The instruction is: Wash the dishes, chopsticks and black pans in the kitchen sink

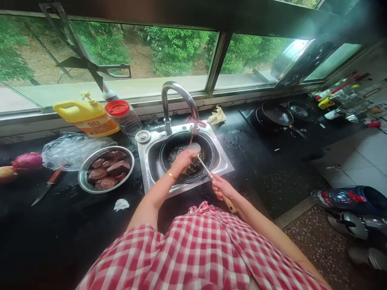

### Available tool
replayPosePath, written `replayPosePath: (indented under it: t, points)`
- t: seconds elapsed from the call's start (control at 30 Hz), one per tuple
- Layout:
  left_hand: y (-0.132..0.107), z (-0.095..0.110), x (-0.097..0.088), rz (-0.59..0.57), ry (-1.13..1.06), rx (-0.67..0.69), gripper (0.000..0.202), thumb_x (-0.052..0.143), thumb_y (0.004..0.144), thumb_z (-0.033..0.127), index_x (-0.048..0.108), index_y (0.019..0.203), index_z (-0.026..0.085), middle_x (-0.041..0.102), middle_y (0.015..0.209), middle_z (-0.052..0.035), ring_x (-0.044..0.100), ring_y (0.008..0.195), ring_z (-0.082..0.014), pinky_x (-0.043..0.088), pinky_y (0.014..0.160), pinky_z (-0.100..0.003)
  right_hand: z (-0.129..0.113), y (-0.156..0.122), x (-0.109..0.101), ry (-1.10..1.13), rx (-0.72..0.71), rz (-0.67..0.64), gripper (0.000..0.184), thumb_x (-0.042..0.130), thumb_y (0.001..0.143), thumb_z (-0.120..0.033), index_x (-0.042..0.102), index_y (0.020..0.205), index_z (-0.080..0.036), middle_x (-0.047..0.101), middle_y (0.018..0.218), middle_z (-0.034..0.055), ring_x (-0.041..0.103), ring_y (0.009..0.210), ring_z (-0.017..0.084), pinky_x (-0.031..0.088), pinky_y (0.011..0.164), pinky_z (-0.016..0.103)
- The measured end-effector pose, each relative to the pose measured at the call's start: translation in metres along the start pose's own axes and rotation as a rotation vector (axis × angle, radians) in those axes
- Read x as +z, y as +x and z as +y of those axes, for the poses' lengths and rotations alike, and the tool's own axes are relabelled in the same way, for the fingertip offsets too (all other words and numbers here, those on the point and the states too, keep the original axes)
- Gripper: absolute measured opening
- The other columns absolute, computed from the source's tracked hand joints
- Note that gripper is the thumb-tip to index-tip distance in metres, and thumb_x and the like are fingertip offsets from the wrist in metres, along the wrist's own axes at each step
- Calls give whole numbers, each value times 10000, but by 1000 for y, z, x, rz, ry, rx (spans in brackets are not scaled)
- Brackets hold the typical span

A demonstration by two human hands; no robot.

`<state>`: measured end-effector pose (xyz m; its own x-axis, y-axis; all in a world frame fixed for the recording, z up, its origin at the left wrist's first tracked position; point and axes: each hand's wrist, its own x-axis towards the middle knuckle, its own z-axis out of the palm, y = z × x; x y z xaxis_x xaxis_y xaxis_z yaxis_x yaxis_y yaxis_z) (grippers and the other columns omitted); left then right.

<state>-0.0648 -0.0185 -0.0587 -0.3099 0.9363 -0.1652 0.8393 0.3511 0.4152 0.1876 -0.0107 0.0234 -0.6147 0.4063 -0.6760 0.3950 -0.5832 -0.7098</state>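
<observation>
Over the sink, my right hand is wrapped round the handle of a ladle, whose wooden end sticks out below my fist. My left hand, with a gold bangle at the wrist, is closed against the ladle's rounded metal head; whether a cloth or pad is in those fingers is hidden. Water runs from the curved tap onto the head. Beneath both hands, a large black wok sits in the sink with bubbly water inside.
Left of the sink are a steel bowl of dark red meat, a knife, a plastic bag and a red onion. Behind stand a yellow jug and a red-lidded jar. A pan rests on the stove.
</observation>
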Motion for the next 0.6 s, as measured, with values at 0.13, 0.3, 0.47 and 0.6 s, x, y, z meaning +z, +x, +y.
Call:
replayPosePath:
  t: [0.13, 0.3, 0.47, 0.6]
  points:
    - [-2, -33, -14, 64, 1, -204, 402, 383, 917, 322, 616, 1244, 318, 565, 1069, -93, 575, 925, -246, 415, 782, -316, 17, 1, -32, -416, -200, 189, 669, 505, 815, -356, 336, 1453, -244, 528, 616, -49, 438, 408, 96, 385, 426, 217]
    - [-14, -43, -21, 148, -9, -381, 444, 357, 931, 318, 538, 1335, 304, 549, 1113, -120, 587, 963, -258, 431, 808, -332, 43, -4, -85, -1233, -552, 420, 434, 453, 868, -262, 547, 1280, -168, 673, 1065, 118, 640, 893, 228, 470, 765, 305]
    - [-22, -23, -16, 247, -14, -421, 407, 435, 910, 352, 589, 1278, 272, 520, 1282, -145, 494, 1160, -326, 383, 945, -440, 52, -3, -115, -1438, -659, 416, 328, 377, 917, -243, 600, 1141, -155, 686, 995, 107, 653, 824, 200, 449, 718, 265]
    - [-12, -2, -25, 314, -469, -404, 449, 341, 942, 426, 642, 1181, 193, 578, 1267, -124, 508, 1157, -267, 404, 939, -388, 47, 3, -124, -1411, -692, 400, 329, 352, 939, -279, 601, 1118, -159, 691, 967, 105, 657, 775, 194, 436, 684, 259]
